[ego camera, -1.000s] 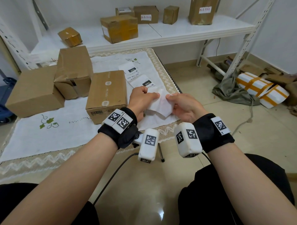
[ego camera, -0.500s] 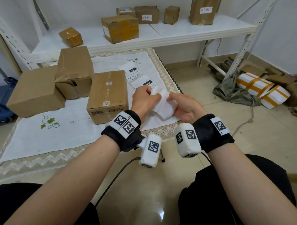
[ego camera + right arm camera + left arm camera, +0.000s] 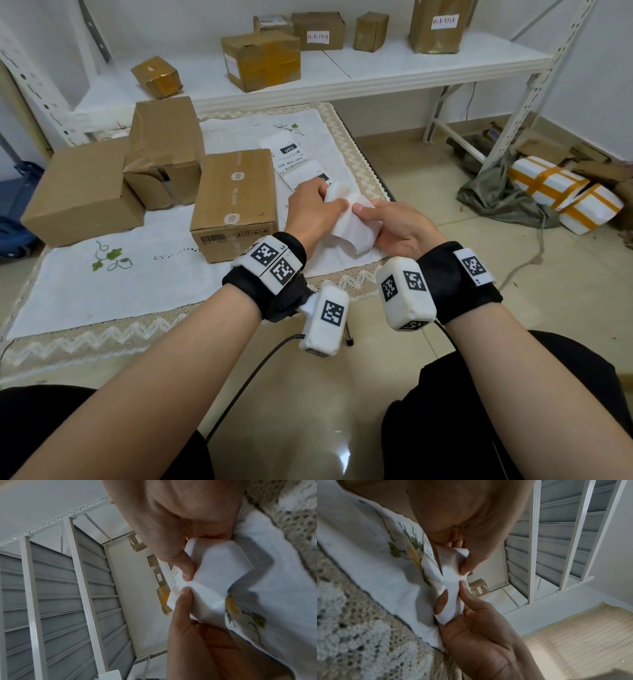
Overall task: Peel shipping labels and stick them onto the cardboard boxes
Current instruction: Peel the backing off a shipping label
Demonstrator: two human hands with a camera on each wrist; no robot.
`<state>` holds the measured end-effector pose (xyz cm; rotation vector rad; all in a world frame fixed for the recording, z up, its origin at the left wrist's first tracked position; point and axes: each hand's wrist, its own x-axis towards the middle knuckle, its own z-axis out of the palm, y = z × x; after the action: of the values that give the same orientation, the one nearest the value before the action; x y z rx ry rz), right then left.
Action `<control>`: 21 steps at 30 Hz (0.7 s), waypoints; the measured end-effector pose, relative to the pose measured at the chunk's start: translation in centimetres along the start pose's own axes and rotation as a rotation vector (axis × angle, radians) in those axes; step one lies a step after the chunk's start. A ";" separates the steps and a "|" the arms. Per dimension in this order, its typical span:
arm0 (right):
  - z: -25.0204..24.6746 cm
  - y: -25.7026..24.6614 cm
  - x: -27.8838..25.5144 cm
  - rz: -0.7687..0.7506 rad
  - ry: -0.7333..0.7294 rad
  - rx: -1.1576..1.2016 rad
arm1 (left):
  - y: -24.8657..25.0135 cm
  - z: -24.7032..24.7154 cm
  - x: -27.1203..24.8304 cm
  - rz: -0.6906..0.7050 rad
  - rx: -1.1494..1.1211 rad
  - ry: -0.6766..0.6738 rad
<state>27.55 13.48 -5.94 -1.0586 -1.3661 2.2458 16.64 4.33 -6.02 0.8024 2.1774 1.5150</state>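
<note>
Both hands hold one white shipping label sheet [image 3: 354, 226] above the table's near right corner, blank side up and bent. My left hand [image 3: 337, 205] pinches its upper edge between thumb and fingers. My right hand [image 3: 363, 210] pinches the same edge right beside it, the two thumbs almost touching. The left wrist view shows the label [image 3: 452, 582] crumpled between the two pinches. In the right wrist view the label [image 3: 214, 581] curves under both thumbs. A brown cardboard box [image 3: 236, 202] with a plain top stands just left of my hands. More printed labels [image 3: 294, 157] lie behind them on the cloth.
Two bigger cardboard boxes [image 3: 85, 192] [image 3: 164, 150] stand at the table's left. A white shelf [image 3: 376, 72] behind carries several small boxes, some labelled. Wrapped parcels [image 3: 565, 198] lie on the floor at the right. A cable [image 3: 246, 380] hangs below my wrists.
My hands have drawn closer together along the label's upper edge, until the thumbs nearly meet. The sheet has bent and crumpled more between them. The boxes have not moved.
</note>
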 end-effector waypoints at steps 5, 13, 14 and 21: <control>-0.1 0.0 0.0 0.005 -0.002 -0.017 | -0.2 -0.4 0.3 -0.020 -0.024 -0.020; 0.0 0.0 0.1 0.017 0.024 -0.021 | -0.2 -0.6 0.5 -0.038 -0.052 -0.023; 0.0 0.0 0.2 0.017 0.017 -0.024 | -0.2 -0.5 0.4 -0.037 -0.050 -0.025; -0.4 0.0 -0.2 -0.006 -0.027 -0.050 | -0.2 -0.8 0.1 -0.015 -0.045 -0.033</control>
<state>27.97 13.61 -5.96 -1.0424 -1.4423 2.2407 16.07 3.72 -5.93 0.7888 2.1131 1.5277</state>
